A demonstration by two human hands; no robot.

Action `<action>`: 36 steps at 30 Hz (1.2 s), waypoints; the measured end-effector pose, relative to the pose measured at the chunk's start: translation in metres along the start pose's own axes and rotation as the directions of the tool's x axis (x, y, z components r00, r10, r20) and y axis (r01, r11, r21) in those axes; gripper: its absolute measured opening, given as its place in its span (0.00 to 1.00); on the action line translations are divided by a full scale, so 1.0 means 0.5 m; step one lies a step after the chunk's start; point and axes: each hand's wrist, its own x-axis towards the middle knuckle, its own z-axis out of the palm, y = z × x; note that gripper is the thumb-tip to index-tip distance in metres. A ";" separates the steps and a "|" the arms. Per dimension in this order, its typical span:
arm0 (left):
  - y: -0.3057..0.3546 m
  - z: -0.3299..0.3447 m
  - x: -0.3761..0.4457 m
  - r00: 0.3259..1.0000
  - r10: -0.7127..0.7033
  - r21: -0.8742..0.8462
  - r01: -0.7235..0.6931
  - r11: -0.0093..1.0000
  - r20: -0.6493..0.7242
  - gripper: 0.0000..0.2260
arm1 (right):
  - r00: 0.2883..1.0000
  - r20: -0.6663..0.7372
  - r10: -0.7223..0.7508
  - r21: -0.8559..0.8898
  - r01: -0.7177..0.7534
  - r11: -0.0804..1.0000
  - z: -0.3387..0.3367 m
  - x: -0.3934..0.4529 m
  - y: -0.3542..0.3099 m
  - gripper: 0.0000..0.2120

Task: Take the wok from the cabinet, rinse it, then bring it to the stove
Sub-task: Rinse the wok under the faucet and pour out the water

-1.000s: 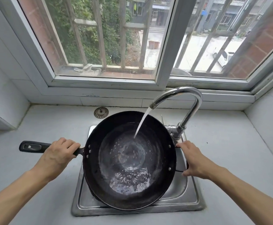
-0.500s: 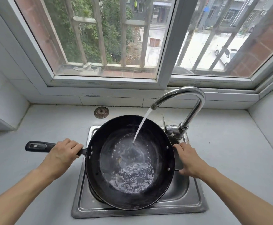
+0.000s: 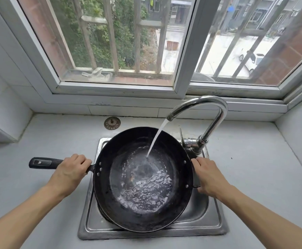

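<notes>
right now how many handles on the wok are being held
2. The long handle on the wok is gripped by the left hand; the small side handle by the right hand.

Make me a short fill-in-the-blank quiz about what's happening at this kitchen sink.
1. Water runs from the curved chrome faucet into the round black ____.
2. The left hand grips its long black ____.
3. The right hand holds the opposite ____.
4. The round metal drain strainer lies on the grey ____.

Missing words: wok; handle; rim; countertop

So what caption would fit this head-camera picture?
Both hands, left and right, hold a black wok over the sink under the running faucet.
</notes>
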 end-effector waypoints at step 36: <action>0.049 0.038 -0.058 0.954 -0.205 -0.186 0.247 0.951 0.219 0.11 | 0.990 -0.121 0.071 0.240 -0.040 0.970 -0.124 0.084 -0.033 0.35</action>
